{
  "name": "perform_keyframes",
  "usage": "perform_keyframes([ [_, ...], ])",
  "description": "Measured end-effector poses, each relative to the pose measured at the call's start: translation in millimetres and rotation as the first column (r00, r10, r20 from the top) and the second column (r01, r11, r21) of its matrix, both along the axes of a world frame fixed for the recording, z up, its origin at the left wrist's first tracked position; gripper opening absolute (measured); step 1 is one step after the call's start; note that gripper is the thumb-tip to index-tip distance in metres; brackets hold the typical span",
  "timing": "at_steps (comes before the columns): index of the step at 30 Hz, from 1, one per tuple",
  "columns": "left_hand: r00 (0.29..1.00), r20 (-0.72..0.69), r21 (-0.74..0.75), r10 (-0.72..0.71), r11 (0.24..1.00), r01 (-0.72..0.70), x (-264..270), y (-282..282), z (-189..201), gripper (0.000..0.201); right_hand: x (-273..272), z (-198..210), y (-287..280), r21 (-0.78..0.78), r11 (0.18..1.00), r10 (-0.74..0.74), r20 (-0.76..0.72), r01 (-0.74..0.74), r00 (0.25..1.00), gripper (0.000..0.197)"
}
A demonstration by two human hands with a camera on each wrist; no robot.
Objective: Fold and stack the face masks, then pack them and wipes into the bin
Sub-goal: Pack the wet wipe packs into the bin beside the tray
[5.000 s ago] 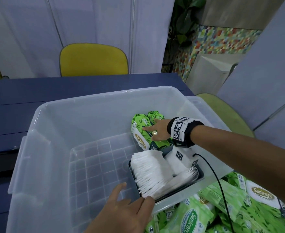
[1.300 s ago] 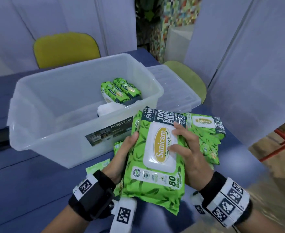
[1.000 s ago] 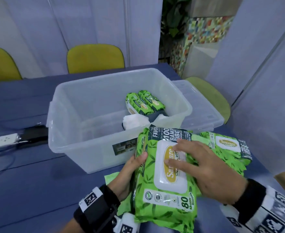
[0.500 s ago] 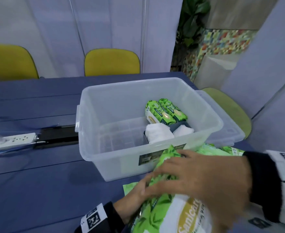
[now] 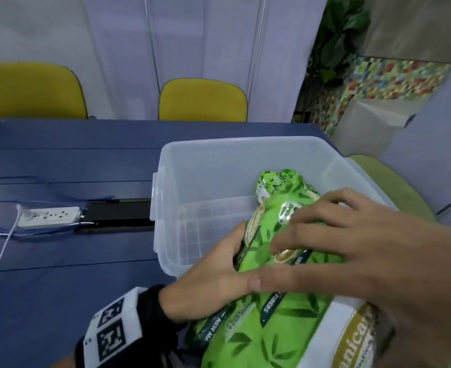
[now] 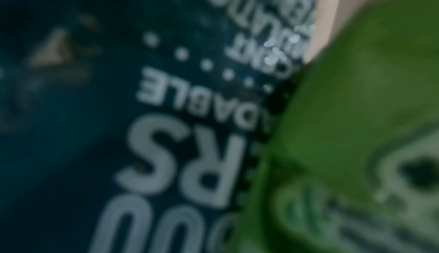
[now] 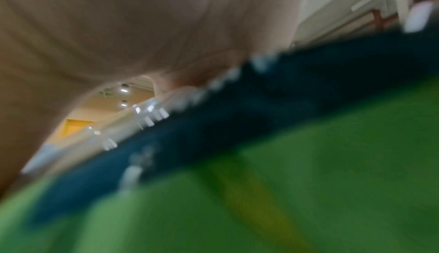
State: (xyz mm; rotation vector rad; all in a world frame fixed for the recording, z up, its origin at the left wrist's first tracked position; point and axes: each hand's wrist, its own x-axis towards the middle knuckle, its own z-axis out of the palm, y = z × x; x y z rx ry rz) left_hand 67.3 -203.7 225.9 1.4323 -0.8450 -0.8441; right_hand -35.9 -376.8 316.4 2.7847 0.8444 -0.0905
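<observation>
In the head view both hands carry a stack of green wipes packs [image 5: 280, 322] over the near rim of the clear plastic bin [image 5: 205, 166]. My left hand [image 5: 219, 269] grips the stack's left side, thumb on top. My right hand [image 5: 338, 243] lies over the top with spread fingers curled round it. More green wipes packs [image 5: 277, 181] stand inside the bin at the right. The held stack and my hands hide the masks. The left wrist view is filled by the pack's dark printed band [image 6: 142, 125]. The right wrist view shows my palm [image 7: 142, 22] on the blurred green pack [image 7: 285, 191].
The bin stands on a blue table [image 5: 59, 274]. A white power strip [image 5: 49, 217] with a white cable and a black box [image 5: 118, 215] lie left of the bin. Two yellow chairs [image 5: 203, 100] stand behind the table, a green chair [image 5: 394, 187] at the right.
Both hands have raised the stack of wipes packs off the table and carried it forward over the bin's near rim. Five seconds ago my right hand rested on the packs inside the bin.
</observation>
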Motion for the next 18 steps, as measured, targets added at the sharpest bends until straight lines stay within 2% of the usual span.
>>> perform_keyframes([
  [4,0.978,0.175,-0.116,0.111,0.989,-0.092,27.5,6.0,35.4,0.073,14.7,17.5,-2.8,0.001,1.000,0.021,0.154,-0.022,0.988,0.112],
  [9,0.832,0.514,-0.091,0.207,0.978,-0.187,71.4,-1.0,79.2,0.066,51.0,21.8,-5.3,-0.007,1.000,-0.010,0.377,0.014,0.926,0.094],
  [11,0.764,0.617,-0.032,0.191,0.975,-0.219,91.5,-10.2,91.4,0.071,70.7,19.8,-7.0,-0.026,0.997,-0.055,0.460,0.076,0.886,0.097],
  [13,0.697,0.695,0.021,0.175,0.965,-0.263,113.4,-22.8,97.4,0.085,92.2,16.8,-11.2,-0.057,0.986,-0.109,0.497,0.157,0.861,0.108],
  [15,0.679,0.717,0.057,0.156,0.958,-0.281,135.1,-35.9,95.6,0.088,114.2,11.6,-17.8,-0.074,0.972,-0.158,0.494,0.223,0.855,0.123],
  [18,0.670,0.733,0.152,0.116,0.933,-0.327,161.4,-54.1,86.5,0.064,145.6,-3.1,-29.8,-0.054,0.964,-0.212,0.437,0.261,0.874,0.146],
])
